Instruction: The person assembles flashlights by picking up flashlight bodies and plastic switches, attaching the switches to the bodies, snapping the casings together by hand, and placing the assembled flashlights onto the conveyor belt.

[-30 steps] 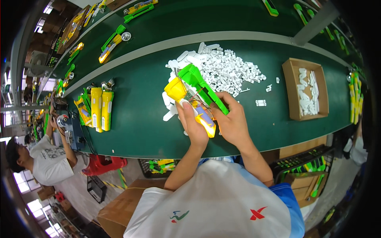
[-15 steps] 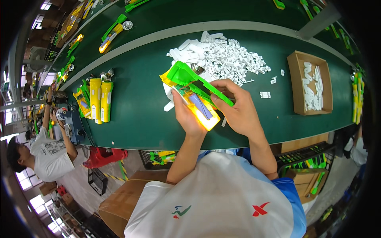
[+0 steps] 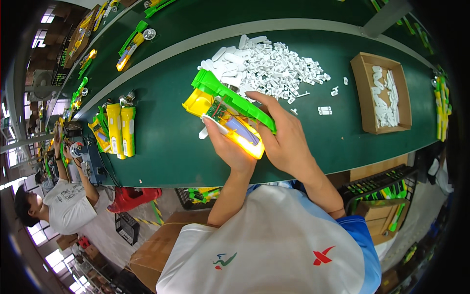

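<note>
Flashlight (image 3: 240, 130) split open: my left grip (image 3: 231, 151) clasps the yellow plastic shell (image 3: 198, 103), my right grip (image 3: 284, 137) pinches the curved green cover (image 3: 232, 99).

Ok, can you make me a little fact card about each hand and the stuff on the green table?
Left hand: holding the yellow shell, which glows at the end nearest the person
Right hand: holding the green shell
Inside the yellow shell: a green circuit board and a purple cylinder
Beyond the hands: a heap of small white parts
Table's right side: a cardboard box with white pieces in it
Table's left side: yellow-and-green flashlight bodies
</note>
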`<state>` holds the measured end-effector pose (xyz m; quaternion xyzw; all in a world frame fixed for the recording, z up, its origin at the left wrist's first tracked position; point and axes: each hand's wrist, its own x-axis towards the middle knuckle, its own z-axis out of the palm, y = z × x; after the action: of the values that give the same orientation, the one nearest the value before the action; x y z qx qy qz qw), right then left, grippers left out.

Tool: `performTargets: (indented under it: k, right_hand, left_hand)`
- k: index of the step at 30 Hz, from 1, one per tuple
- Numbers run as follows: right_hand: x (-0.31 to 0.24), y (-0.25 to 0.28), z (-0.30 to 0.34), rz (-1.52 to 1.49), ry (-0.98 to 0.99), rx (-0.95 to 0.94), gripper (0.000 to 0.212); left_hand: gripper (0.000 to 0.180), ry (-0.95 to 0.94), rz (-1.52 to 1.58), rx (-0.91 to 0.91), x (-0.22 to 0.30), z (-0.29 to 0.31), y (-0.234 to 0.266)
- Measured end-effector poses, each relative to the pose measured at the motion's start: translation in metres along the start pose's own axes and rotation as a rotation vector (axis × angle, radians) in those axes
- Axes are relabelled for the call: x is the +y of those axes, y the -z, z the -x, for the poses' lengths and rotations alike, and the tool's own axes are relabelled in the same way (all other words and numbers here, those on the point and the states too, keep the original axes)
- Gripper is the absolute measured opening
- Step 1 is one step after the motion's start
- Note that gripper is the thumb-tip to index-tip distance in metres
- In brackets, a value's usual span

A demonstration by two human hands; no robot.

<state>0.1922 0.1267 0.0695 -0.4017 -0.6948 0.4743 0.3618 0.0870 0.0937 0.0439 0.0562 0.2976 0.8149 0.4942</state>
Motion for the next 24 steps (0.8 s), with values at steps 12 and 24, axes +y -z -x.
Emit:
performTargets:
  k: [12, 24]
  right_hand:
    - [-0.001, -0.015, -0.003, -0.034, 0.19, -0.04, 0.045]
    - [0.027, -0.032, 0.006, -0.13, 0.208, 0.069, 0.044]
  left_hand:
    - [0.052, -0.24, -0.164, 0.093, -0.009, -0.006, 0.014]
    - [0.047, -0.099, -0.11, -0.126, 0.016, -0.008, -0.003]
